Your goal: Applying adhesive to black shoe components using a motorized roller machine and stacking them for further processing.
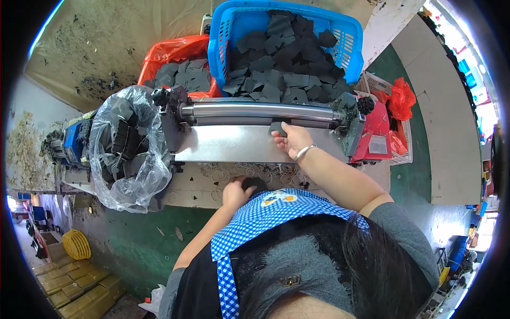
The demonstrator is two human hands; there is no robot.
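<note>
My right hand (292,139) pinches a small dark grey sheet piece (277,127) at the front of a machine. The piece touches the lower edge of the shiny metal roller (260,110), above a flat metal plate (234,144). A bracelet circles my right wrist. Lower down, close to my blue checked apron (297,199), my left hand (235,195) is closed round a dark piece or small stack of pieces (255,184); how many, I cannot tell. Its fingertips are partly hidden by the material.
Behind the roller stands a blue basket (215,53) of dark grey pieces, beside a red bag (159,50) holding more. A clear plastic bag (138,186) of dark scraps hangs at the machine's left. Its red end housing (374,130) is on the right. Thin rings (212,181) litter the ledge.
</note>
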